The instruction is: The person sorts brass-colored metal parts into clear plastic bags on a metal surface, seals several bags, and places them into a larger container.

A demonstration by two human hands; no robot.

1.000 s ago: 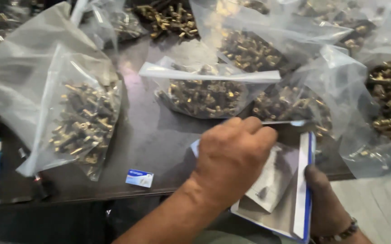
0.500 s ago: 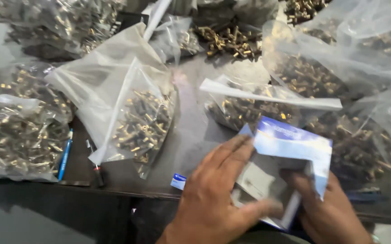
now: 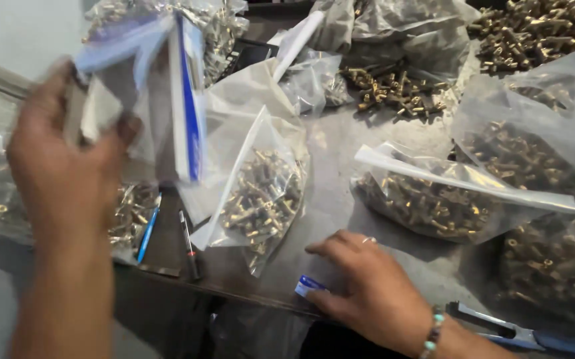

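A dark grey surface (image 3: pixel 341 199) fills the view, crowded with clear plastic bags of small brass-coloured metal parts, with a pale wall behind it at the upper left.

At the far left, the left hand (image 3: pixel 68 173) is raised above the surface, its grip closed around a clear zip bag with a blue strip (image 3: pixel 161 93), held upright and blurred; something pale and flat shows inside it, too smeared to make out. Below that hand, a bag of brass parts (image 3: pixel 124 213) lies on the surface near its front edge. Just beside it rest a blue pen (image 3: pixel 148 233) and a dark marker (image 3: pixel 189 242), both pointing roughly away from the person.

Next comes a filled zip bag (image 3: pixel 261 199), lying tilted with its sealed edge toward the upper left, partly over another, flatter bag.

At the front edge, the right hand (image 3: pixel 367 292) lies palm down on the surface, fingers spread flat, the grip wide and holding nothing. Its thumb side touches a small blue-and-white label (image 3: pixel 309 286). A beaded bracelet (image 3: pixel 432 336) circles the wrist.

Right of the hand, a long bag with a white seal strip (image 3: pixel 447 199) lies across the surface. Further bags (image 3: pixel 540 139) pile up to the right edge, and loose brass parts (image 3: pixel 394 90) are scattered toward the back.
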